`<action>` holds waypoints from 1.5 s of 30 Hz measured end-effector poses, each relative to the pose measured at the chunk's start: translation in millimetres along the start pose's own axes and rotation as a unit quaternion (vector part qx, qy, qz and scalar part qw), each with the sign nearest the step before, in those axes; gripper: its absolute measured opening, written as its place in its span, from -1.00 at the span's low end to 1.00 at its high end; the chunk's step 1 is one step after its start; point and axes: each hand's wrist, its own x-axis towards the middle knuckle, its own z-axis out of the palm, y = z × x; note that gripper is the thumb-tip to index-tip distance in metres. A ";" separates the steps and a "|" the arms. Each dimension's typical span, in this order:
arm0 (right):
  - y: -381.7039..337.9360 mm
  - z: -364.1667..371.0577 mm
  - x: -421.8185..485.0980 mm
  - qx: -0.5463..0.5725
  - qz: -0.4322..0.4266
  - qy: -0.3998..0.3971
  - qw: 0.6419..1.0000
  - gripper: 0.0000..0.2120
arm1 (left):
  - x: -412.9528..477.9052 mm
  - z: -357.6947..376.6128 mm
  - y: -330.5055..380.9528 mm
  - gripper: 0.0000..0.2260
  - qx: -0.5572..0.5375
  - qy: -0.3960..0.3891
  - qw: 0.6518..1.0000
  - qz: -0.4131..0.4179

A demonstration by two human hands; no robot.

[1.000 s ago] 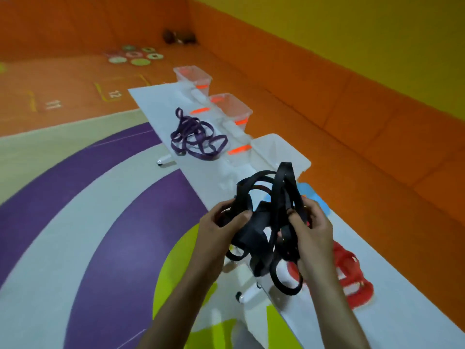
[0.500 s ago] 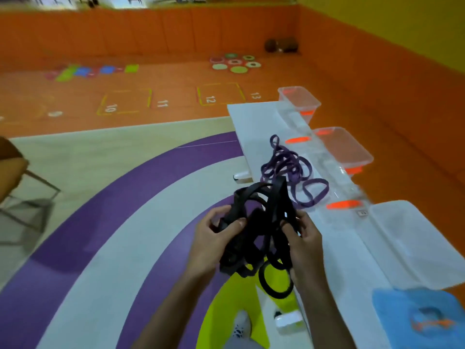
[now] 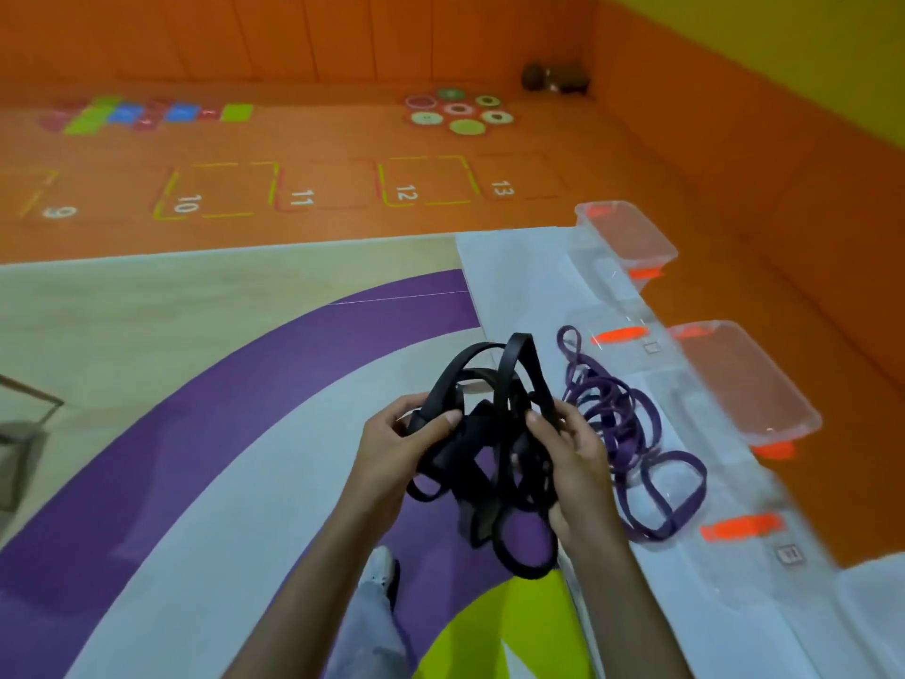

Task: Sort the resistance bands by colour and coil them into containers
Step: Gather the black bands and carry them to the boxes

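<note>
A tangled bundle of black resistance bands (image 3: 494,433) hangs in the air in front of me, left of the white table (image 3: 519,272). My left hand (image 3: 396,453) grips the bundle's left side with the thumb over a band. My right hand (image 3: 573,463) grips its right side. A heap of purple bands (image 3: 631,443) lies on the table just right of my right hand. Two clear containers stand along the table's far side, one at the far end (image 3: 631,237) and one nearer (image 3: 749,384).
Orange padded walls run behind the table and along the back. The floor has purple, white and green curved markings and numbered squares. My shoe (image 3: 382,570) and trouser leg show below my hands. A chair frame (image 3: 24,433) stands at the left edge.
I have moved along the table with the black bundle still in both hands. The red bands and blue lid have left the view; the purple heap and containers are now close on my right.
</note>
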 end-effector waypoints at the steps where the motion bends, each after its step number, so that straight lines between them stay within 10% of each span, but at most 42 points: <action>1: -1.2 9.0 18.9 0.006 -0.004 0.005 1.000 -0.85 | 24.0 -1.7 5.6 -0.80 -0.004 -0.016 1.000 0.001; 25: -108.9 91.0 435.7 0.122 -0.065 0.153 0.979 -0.90 | 515.8 120.6 165.5 -0.63 0.093 -0.225 0.970 -0.004; 45: 10.7 68.6 633.5 0.057 0.089 0.413 0.904 -0.81 | 783.9 218.3 40.1 -0.71 0.316 -0.405 0.856 -0.064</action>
